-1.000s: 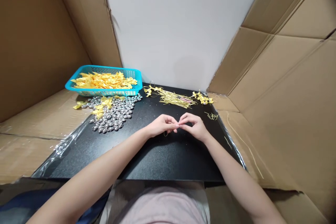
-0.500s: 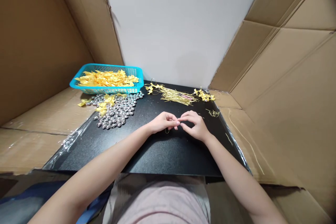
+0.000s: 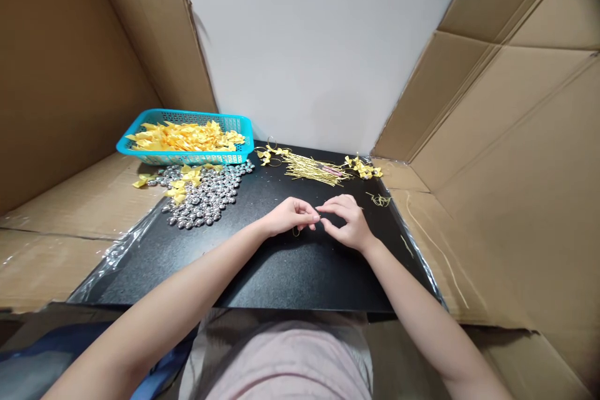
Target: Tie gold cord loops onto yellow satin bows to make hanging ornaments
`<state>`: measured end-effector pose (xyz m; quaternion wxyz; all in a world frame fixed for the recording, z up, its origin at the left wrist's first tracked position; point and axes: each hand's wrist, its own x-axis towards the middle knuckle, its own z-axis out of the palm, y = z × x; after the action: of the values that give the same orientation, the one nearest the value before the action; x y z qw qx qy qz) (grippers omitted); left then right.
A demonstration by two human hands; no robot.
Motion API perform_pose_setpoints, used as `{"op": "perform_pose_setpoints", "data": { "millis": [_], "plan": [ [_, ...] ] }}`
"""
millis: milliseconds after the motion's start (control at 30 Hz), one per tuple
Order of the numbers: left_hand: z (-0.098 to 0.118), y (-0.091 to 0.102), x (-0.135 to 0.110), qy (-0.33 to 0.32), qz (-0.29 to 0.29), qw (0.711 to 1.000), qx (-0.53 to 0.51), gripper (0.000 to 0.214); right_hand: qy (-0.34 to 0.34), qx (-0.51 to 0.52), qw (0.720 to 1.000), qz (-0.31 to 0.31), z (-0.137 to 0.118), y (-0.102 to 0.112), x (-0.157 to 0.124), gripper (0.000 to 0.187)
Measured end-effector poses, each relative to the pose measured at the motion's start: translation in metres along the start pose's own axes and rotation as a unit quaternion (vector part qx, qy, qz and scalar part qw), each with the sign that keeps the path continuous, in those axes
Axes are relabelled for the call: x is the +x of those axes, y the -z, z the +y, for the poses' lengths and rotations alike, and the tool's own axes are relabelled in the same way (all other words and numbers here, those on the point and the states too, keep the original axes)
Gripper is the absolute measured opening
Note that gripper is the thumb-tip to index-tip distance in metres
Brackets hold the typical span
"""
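Observation:
Over the middle of the black tabletop my left hand is closed in a pinch. A thin gold cord hangs from it in a small loop; the part between the fingertips is too small to make out. Facing it, my right hand has its thumb and forefinger apart, right beside the left fingertips, with nothing visible between them. Beyond both hands lies a bundle of gold twist ties, with a pink stick on top.
A turquoise basket of yellow ribbon bows stands at the back left. Silver beads spread in front of it, with loose bows on them. Finished-looking bow pieces and cord scraps lie right. Cardboard walls flank the table.
My right forefinger and thumb have parted slightly from the left fingertips. The left hand keeps its pinch. The whole view has shifted a little.

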<state>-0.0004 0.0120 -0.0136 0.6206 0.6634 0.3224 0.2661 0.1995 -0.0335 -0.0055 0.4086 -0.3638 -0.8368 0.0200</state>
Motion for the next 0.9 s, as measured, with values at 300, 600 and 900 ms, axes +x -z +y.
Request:
{"op": "perform_pose_setpoints", "data": {
  "millis": [300, 600, 900],
  "plan": [
    [0.0022, -0.0013, -0.0013, 0.003, 0.004, 1.000, 0.005, 0.033, -0.012, -0.015, 1.000, -0.010, 0.0025, -0.0022, 0.0004, 0.012],
    [0.0008, -0.0013, 0.0002, -0.002, 0.011, 1.000, -0.002, 0.034, -0.038, -0.019, 0.999, -0.016, 0.0022, -0.0005, 0.0006, 0.010],
    [0.0005, -0.0010, -0.0004, -0.004, -0.002, 1.000, 0.004, 0.031, -0.002, -0.036, 0.999, -0.030, 0.0013, -0.0004, -0.0006, 0.011]
  ]
}}
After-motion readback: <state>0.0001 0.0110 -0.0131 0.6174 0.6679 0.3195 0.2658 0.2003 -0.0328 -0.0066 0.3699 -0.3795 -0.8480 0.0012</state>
